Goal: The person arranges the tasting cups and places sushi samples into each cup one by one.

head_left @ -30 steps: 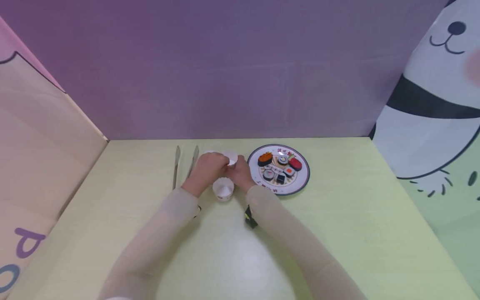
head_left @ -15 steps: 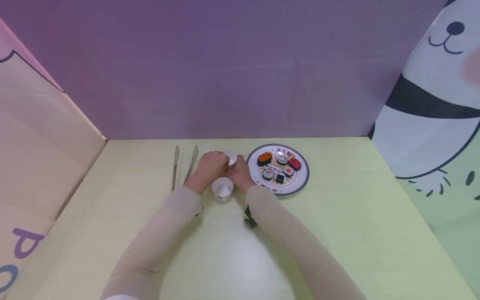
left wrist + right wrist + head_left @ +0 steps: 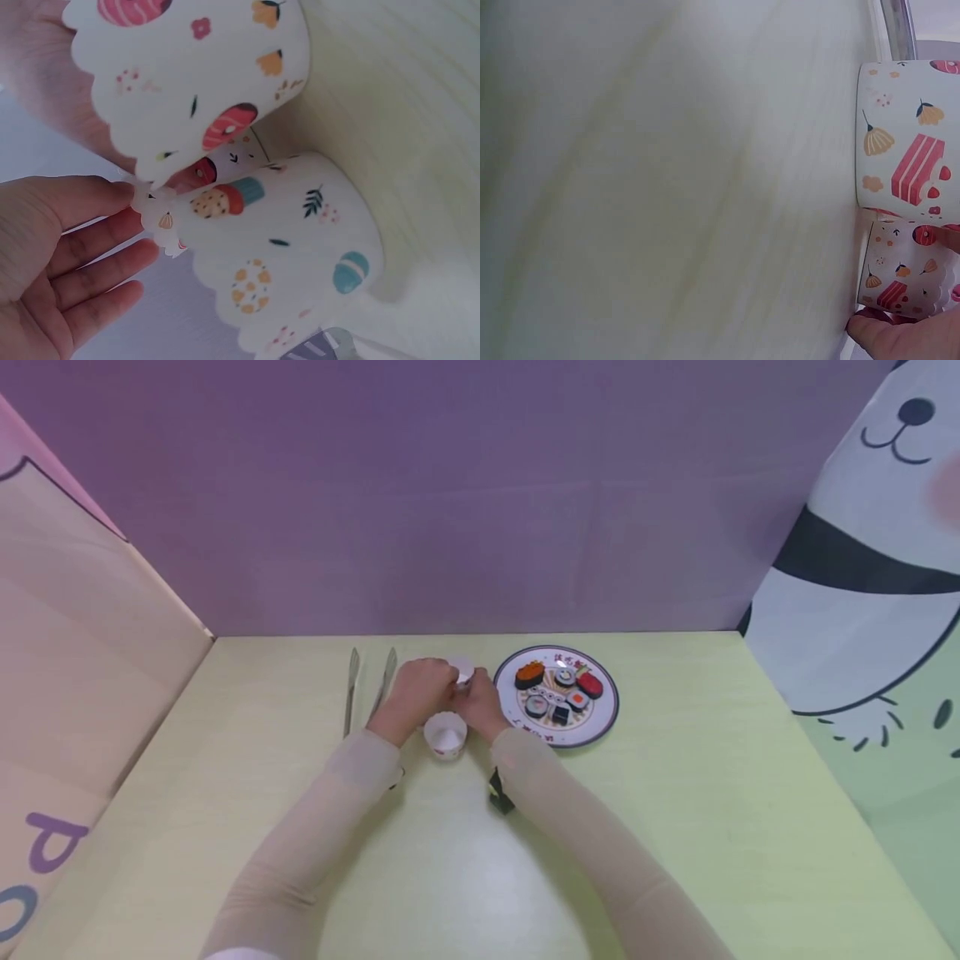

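My hands meet near the table's far middle, around a white paper cupcake cup (image 3: 462, 668). In the left wrist view, the thumb and forefinger of my left hand (image 3: 75, 262) pinch its scalloped rim; the other fingers are spread. My right hand (image 3: 481, 706) holds the cup low on its side, and its thumb shows beside the printed cup (image 3: 900, 274) in the right wrist view. Another cupcake cup (image 3: 446, 737) stands upright on the table just in front of the hands. Two printed cups (image 3: 292, 255) sit close by in the left wrist view. My left hand (image 3: 422, 691) partly hides the group.
A round plate (image 3: 525, 731) with several sushi pieces stands right of the hands. To the left lie long metal utensils (image 3: 351, 693), partly covered by the left arm. A dark sushi piece (image 3: 500, 793) lies beside the right sleeve. A purple wall (image 3: 480, 527) backs the table.
The cup between the hands has shifted slightly, and a white edge above the left hand is no longer visible. Both hands keep nearly the same place; the standing cup and plate stay put.
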`<move>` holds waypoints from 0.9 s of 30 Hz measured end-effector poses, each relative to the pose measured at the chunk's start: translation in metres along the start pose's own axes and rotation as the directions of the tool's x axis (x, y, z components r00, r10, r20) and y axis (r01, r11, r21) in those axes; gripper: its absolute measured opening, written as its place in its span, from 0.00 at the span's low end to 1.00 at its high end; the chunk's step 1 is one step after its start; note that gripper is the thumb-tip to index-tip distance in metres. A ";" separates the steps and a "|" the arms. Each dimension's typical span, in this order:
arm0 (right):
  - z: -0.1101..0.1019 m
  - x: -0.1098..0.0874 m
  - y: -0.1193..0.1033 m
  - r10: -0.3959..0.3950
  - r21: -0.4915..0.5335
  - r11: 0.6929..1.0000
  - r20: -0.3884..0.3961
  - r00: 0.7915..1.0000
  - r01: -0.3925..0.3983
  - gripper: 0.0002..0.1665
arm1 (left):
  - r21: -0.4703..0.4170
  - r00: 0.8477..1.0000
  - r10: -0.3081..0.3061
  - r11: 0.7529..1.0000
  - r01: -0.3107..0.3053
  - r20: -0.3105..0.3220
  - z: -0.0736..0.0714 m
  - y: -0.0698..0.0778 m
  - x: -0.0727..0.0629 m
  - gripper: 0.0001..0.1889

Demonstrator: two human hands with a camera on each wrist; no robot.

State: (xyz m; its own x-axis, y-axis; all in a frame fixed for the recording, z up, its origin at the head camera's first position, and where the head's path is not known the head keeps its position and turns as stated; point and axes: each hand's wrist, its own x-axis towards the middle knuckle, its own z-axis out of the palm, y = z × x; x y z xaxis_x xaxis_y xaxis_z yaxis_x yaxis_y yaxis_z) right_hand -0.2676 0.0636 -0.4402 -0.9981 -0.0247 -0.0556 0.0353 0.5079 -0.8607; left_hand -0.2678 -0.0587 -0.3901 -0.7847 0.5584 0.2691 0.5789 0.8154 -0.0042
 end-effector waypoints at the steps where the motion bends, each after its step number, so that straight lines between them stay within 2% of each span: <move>1: 0.000 0.000 0.000 0.000 0.003 1.000 0.000 1.000 0.000 0.31 | 0.005 1.000 -0.001 1.000 0.001 -0.001 -0.002 0.000 -0.001 0.07; 11: -0.002 -0.001 -0.002 -0.003 0.041 0.999 -0.010 1.000 0.004 0.32 | 0.092 1.000 -0.028 0.995 0.029 -0.007 -0.016 0.004 -0.004 0.04; 20: -0.001 0.000 -0.003 -0.004 0.018 1.000 -0.016 1.000 0.005 0.30 | 0.069 0.995 0.006 0.998 0.001 -0.096 -0.025 0.002 -0.012 0.03; 27: -0.001 -0.002 -0.004 -0.022 0.024 0.999 -0.009 1.000 0.022 0.27 | 0.065 0.996 -0.012 0.998 0.018 -0.087 -0.032 0.000 -0.024 0.03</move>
State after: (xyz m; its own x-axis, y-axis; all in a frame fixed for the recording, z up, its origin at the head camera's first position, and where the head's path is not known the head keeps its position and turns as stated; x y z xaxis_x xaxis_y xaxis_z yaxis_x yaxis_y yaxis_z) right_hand -0.2654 0.0624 -0.4366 -0.9991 -0.0281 -0.0326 0.0148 0.4861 -0.8738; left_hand -0.2422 -0.0769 -0.3660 -0.7693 0.5334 0.3516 0.5494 0.8333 -0.0619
